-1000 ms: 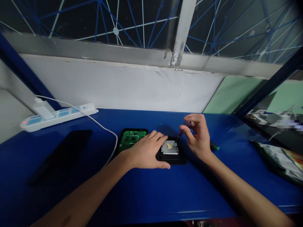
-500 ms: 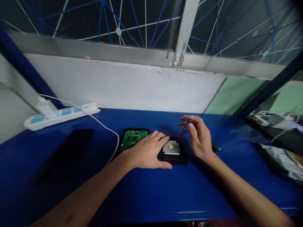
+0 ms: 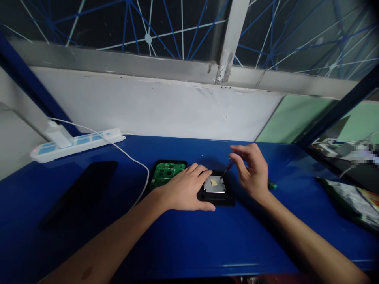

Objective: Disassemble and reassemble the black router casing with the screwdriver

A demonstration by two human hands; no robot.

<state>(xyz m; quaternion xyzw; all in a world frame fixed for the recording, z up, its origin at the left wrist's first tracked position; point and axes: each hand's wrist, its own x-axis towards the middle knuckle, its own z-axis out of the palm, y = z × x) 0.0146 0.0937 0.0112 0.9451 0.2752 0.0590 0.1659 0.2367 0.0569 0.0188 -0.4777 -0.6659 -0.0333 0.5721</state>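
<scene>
A black plastic casing (image 3: 230, 197) lies on the blue table, with a silver metal plate (image 3: 219, 188) on it that carries a small yellowish pad (image 3: 214, 182). My left hand (image 3: 186, 189) spans the casing's left side, thumb along the near edge and fingers at the far edge, holding it down. In my right hand (image 3: 253, 169) a slim screwdriver (image 3: 227, 169) is pinched between thumb and fingers. Its tip meets the plate near the upper right corner. A green circuit board (image 3: 166, 173) in a black shell sits just beyond my left hand, partly covered by it.
A dark flat panel (image 3: 85, 189) lies at the left. Behind it stands a white power strip (image 3: 79, 142) with a plug, and a white cable (image 3: 133, 157) crosses the table. A small green item (image 3: 272, 184) is half hidden behind my right wrist. A shiny packet (image 3: 349, 199) lies far right.
My right hand has shifted slightly to the right and its fingers have curled in closer around the screwdriver. The screwdriver tip stays on the plate. My left hand has not visibly moved.
</scene>
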